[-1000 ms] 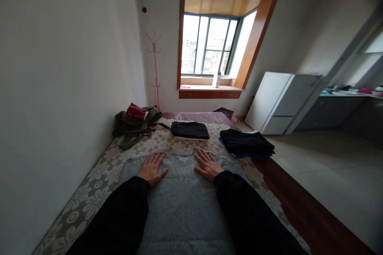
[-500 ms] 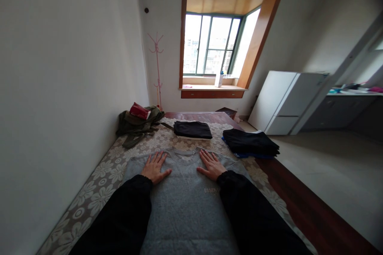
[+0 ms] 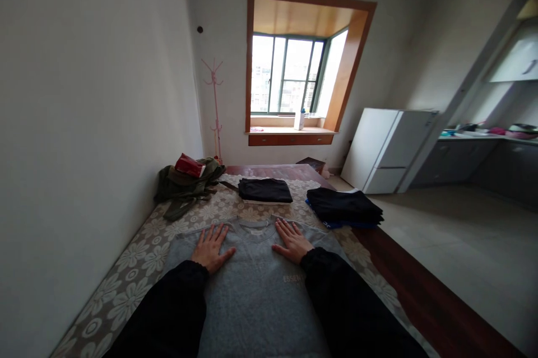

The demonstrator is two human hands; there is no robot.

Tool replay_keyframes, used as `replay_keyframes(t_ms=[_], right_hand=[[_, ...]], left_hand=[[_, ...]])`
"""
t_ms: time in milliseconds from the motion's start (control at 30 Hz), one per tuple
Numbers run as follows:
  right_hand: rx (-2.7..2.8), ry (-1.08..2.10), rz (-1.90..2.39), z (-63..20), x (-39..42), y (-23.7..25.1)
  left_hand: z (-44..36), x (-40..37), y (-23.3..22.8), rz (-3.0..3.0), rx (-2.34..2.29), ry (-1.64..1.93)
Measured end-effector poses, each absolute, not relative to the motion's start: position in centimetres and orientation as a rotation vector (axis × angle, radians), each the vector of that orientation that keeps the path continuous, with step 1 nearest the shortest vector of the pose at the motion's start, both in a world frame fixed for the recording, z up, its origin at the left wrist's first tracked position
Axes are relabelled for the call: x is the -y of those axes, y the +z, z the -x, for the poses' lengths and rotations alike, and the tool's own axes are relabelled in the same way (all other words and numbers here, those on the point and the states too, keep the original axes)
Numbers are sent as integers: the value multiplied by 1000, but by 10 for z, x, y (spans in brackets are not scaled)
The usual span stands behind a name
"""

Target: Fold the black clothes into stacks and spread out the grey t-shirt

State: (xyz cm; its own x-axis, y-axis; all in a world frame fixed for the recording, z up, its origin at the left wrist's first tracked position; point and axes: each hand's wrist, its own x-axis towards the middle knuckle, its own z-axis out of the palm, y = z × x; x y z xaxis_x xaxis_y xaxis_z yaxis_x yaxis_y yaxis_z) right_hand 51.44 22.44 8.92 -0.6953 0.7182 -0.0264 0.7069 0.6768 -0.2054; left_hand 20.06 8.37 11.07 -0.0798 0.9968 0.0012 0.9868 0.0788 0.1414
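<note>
A grey T-shirt [image 3: 256, 296] lies spread flat, its collar pointing away from me and pale lettering on the chest. My left hand [image 3: 212, 249] rests on its left shoulder area with the fingers spread. On the other side of the collar, my right hand [image 3: 292, 240] lies flat on the fabric, fingers stretched out. Neither hand grips the cloth. My dark sleeves cover the shirt's sides in part, and its lower end runs out of view.
The shirt is on a flower-patterned cloth [image 3: 138, 265] over a reddish-brown table [image 3: 390, 268]. Beyond it are folded black clothes [image 3: 265, 190], another dark stack [image 3: 344, 207] to the right, and a green bag [image 3: 185, 181] bearing a red packet [image 3: 190, 165]. A wall [image 3: 96, 122] borders the left.
The camera view has tilted up and turned slightly right, so the scene sits lower and further left. Both hands remain flat on the shirt by the collar.
</note>
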Motion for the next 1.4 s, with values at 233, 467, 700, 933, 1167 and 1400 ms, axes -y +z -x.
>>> replay_keyframes(t_ms=[233, 467, 700, 933, 1167, 1400], right_hand=[[2821, 362, 1207, -516, -225, 94], [2797, 399, 1219, -517, -226, 96], [2784, 392, 1207, -517, -225, 97], [2744, 361, 1193, -517, -228, 88], [2717, 362, 1167, -517, -230, 81], [2068, 762, 855, -519, -215, 156]], left_hand=[[-202, -83, 115, -2026, -2215, 132], [-200, -83, 114, -2065, -2200, 162], [-198, -85, 110, -2045, -2210, 161], [-197, -85, 112, -2058, -2201, 155], [-197, -85, 114, -2030, -2195, 208], [-205, -80, 169, -1873, -2100, 1154]])
